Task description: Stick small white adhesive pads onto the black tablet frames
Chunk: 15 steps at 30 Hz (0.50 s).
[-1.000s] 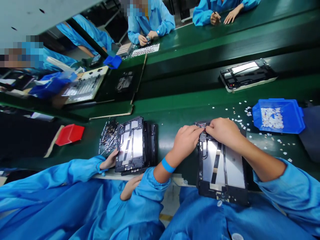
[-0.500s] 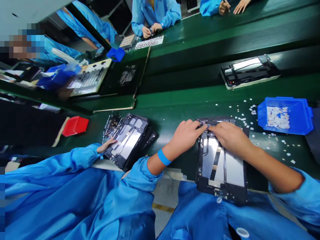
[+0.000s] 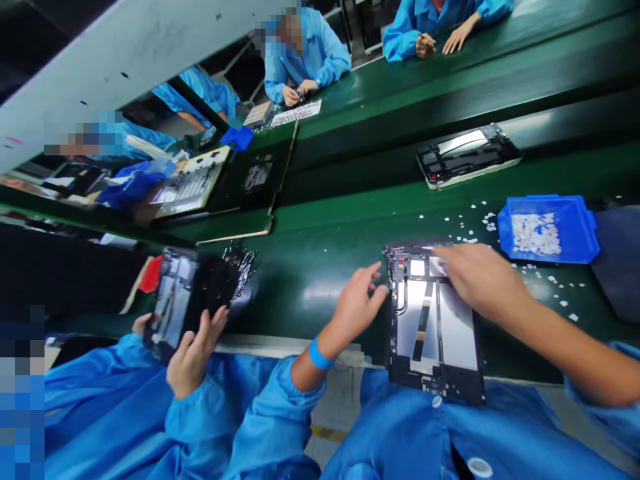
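Note:
An opened tablet, with a dark frame, silver panels and flat cables, lies at the bench's near edge in front of me. Just left of its upper corner is my left hand, open, fingers apart, wearing a blue wristband and holding nothing. My right hand is over the tablet's upper right part. Its fingers are curled together and slightly blurred; whatever they pinch, if anything, is hidden. Small parts show along the tablet's top left, beside the bared upper silver panels.
A blue bin of small white pieces stands right, with loose pieces scattered around it. Another opened tablet lies farther back. At left, a co-worker's hands hold tablets near a pile of small dark parts. More people sit across the bench.
My left hand has come off the tablet's top and moved left and down. My right hand has shifted rightward. The co-worker at left has lifted and tilted tablets from the bench.

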{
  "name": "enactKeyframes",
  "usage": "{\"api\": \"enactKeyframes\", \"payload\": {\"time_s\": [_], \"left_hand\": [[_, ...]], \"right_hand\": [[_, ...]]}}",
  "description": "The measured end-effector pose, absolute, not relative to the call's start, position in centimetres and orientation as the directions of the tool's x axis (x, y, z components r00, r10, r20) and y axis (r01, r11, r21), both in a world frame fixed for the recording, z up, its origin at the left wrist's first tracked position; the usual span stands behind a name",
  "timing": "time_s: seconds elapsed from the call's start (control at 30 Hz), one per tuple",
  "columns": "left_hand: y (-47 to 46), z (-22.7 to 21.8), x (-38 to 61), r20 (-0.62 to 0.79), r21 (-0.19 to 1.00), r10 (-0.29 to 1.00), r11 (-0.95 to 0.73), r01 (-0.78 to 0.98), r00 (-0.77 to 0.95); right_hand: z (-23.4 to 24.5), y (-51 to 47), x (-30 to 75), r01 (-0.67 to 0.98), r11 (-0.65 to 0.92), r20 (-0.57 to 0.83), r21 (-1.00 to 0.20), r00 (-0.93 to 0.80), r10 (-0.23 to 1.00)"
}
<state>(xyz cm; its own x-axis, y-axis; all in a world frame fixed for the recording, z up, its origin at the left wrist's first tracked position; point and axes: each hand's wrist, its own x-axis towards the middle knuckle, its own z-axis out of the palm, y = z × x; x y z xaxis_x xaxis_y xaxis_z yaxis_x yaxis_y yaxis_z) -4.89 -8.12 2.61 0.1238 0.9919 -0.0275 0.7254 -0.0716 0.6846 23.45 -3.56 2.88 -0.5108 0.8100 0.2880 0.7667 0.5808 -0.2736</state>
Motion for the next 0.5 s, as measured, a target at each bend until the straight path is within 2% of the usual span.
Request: {"api": "enactKeyframes", "payload": {"time_s": [0.07,0.1,0.23,0.33,0.4,0.47,0.5], "left_hand": [[-10.5,1.6,-4.3,-0.074,0.751,0.990,-0.025,0.660,0.122],[-11.5,1.0,-4.0,-0.077,0.774,0.986,-0.033,0.633,0.146],[-14.5,-1.0,-2.3,-0.028,0.809,0.984,-0.081,0.582,0.175],[-15.4,-2.1,-1.9,-0.025,0.819,0.999,-0.007,0.573,0.048],[-15.1,-2.9,-2.2,-0.092,0.833,0.996,0.083,0.547,-0.011],[-14.3,-3.4,-2.8,-0.181,0.832,0.983,0.161,0.530,-0.015],[-14.0,-3.5,-3.2,-0.209,0.830,0.978,0.187,0.525,-0.018]], "right_hand": [[1.3,-5.6,26.4,0.844,0.332,0.291,-0.421,-0.221,0.931],[0.4,-6.6,27.3,0.843,0.254,0.245,-0.474,-0.151,0.958],[-0.5,-8.6,25.9,0.761,0.232,0.126,-0.606,-0.196,0.973],[1.1,-6.8,23.3,0.739,0.213,0.070,-0.639,-0.219,0.973],[1.9,-5.7,23.9,0.672,0.173,0.017,-0.720,-0.232,0.973],[2.1,-6.6,26.5,0.536,0.086,0.040,-0.840,-0.097,0.994],[1.9,-7.9,28.3,0.440,0.021,0.043,-0.898,0.040,0.998]]}}
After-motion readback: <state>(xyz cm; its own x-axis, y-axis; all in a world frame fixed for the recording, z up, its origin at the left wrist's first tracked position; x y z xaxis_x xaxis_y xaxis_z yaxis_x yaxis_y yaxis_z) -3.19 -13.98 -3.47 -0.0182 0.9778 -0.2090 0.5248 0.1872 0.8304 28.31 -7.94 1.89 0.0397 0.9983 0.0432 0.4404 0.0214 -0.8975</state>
